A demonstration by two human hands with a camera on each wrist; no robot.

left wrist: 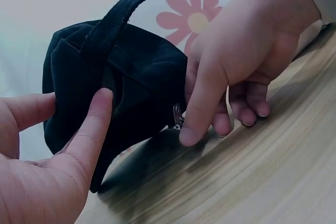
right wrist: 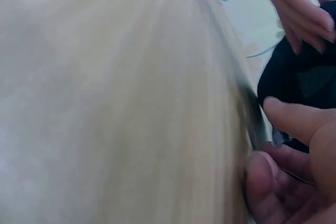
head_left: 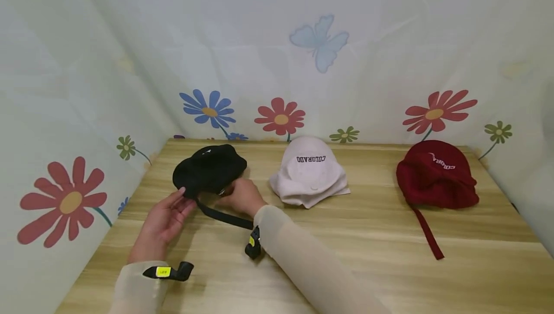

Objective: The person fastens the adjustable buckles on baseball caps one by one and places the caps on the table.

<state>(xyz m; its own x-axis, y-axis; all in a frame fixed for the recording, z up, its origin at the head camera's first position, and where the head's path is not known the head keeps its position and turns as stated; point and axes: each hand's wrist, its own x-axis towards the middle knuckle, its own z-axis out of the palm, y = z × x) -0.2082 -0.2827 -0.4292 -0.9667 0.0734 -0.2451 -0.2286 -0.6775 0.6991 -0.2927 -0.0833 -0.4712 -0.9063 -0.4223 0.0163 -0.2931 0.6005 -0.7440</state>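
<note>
The black fabric cap (head_left: 209,172) sits left of the frame's centre, near the back-left corner of the pale wood-grain tabletop (head_left: 368,251). The left hand (head_left: 166,220) pinches its edge; the right hand's (head_left: 244,197) fingers bend beside its small metal buckle (left wrist: 177,115), grip uncertain. A whitish fabric cap (head_left: 307,174) stands just right; open tabletop separates it from the dark-red fabric cap (head_left: 437,179) near the right edge.

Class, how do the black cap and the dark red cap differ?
The left hand holds the black cap; the dark red cap lies untouched. In the head view's row, the black cap is leftmost, the dark red cap rightmost. Both have a strap.
</note>
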